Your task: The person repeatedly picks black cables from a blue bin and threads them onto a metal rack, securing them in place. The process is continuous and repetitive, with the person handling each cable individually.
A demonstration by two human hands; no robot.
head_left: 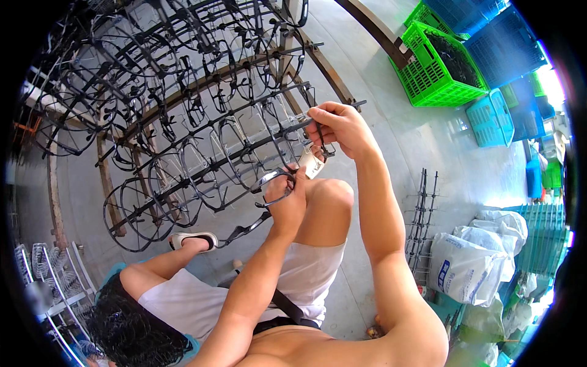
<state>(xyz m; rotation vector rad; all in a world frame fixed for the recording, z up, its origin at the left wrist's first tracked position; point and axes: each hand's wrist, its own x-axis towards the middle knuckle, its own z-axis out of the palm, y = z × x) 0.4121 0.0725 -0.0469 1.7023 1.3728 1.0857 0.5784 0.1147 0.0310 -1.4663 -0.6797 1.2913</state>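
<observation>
Glossy black looped parts (194, 116) hang in rows across a large rack of dark rods and brown beams (330, 70) at upper left. On the right stand stacked blue plastic crates (507, 46), a bright green slatted plastic crate (422, 68) and, lower, bulging white plastic bags (468, 269). The left hand (287, 202) grasps one shiny black loop (268, 177) near the rack's closest rods; the right hand (345, 129) pinches a slim black piece (322, 136) beside a rod end. A small off-white piece (312, 164) sits at the left fingertips.
</observation>
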